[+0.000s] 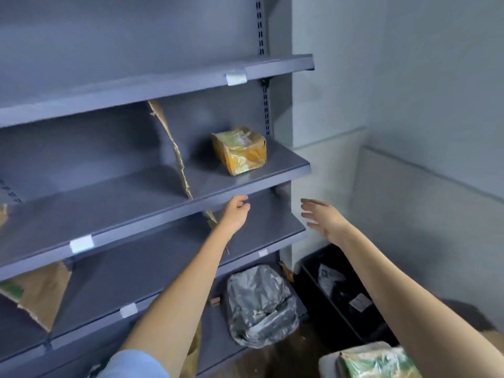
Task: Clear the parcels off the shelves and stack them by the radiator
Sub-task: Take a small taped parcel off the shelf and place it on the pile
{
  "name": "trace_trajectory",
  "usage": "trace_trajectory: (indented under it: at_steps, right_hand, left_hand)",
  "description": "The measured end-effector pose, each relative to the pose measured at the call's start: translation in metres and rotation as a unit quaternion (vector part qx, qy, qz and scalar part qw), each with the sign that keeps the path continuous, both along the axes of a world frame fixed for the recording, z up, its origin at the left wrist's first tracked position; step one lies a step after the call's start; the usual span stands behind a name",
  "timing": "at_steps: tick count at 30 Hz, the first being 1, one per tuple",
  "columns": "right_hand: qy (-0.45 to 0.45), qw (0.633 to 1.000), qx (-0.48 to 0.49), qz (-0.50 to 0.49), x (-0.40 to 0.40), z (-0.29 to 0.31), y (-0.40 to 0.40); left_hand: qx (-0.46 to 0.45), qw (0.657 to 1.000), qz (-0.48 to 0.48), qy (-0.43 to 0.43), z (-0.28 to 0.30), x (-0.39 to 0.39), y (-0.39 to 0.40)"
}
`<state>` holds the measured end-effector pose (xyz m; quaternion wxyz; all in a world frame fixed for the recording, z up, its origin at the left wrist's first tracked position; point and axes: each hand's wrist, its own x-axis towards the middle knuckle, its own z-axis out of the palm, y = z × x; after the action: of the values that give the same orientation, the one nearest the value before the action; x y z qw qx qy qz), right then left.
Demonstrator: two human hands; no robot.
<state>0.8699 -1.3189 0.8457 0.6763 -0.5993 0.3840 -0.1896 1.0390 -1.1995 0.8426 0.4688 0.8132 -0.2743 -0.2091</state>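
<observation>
- Head view: grey metal shelving (114,85) fills the left and centre, four tiers visible, slotted upright at the right end.
- Pale wall (409,77) to the right of the unit, with a low ledge running along it.
- Middle shelf (109,211) carries the one box parcel; white label tabs on the front edges of several tiers.
- Left arm comes up from bottom centre, blue sleeve (133,364) at the bottom edge.
- Right arm comes in from the lower right corner, bare.
- Black bin (321,301) on the floor right of the unit, with plastic-wrapped items inside, blurred.
- Grey plastic bag parcel (259,301) lies on the lowest tier, crumpled, just left of the bin.
- Brown paper bag (41,293) hangs under the middle shelf at far left, torn lower edge.
- Taped box parcel (240,150) sits on the middle shelf near its right end, yellow-brown, shiny tape, tilted slightly, apart from both hands.
- Torn cardboard divider (174,148) stands left of the box, edge ragged, continues below the shelf.
- Green-printed wrapped parcel (376,361) at the bottom right corner, partly cut off.
- Left hand (236,211) at the middle shelf's front lip, below the box, fingers curled loosely inward, gripping nothing.
- Right hand (324,216) in the air right of the shelf end, fingers spread and apart, empty.
</observation>
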Motion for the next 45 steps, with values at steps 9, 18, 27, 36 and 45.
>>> trace_trajectory:
  at_steps: [9, 18, 27, 36, 45]
  right_hand:
    - [0.039, 0.997, -0.064, 0.025, 0.105, 0.038, -0.020]
    - [0.170, 0.981, -0.090, -0.021, 0.063, 0.035, -0.055]
    - [0.175, 0.974, 0.029, -0.140, -0.068, 0.012, -0.062]
    - [-0.068, 0.919, 0.143, -0.361, -0.226, -0.017, -0.016]
    - [-0.121, 0.794, 0.201, -0.561, -0.426, -0.097, 0.110]
  left_hand:
    - [0.002, 0.958, 0.021, -0.285, 0.041, 0.109, -0.041]
    - [0.190, 0.896, -0.085, -0.393, 0.065, 0.151, -0.115]
    - [-0.025, 0.852, -0.219, -0.474, 0.053, 0.069, -0.174]
    - [-0.139, 0.721, -0.501, -0.457, -0.019, -0.246, -0.152]
    - [-0.158, 0.612, -0.659, -0.408, -0.079, -0.458, -0.075]
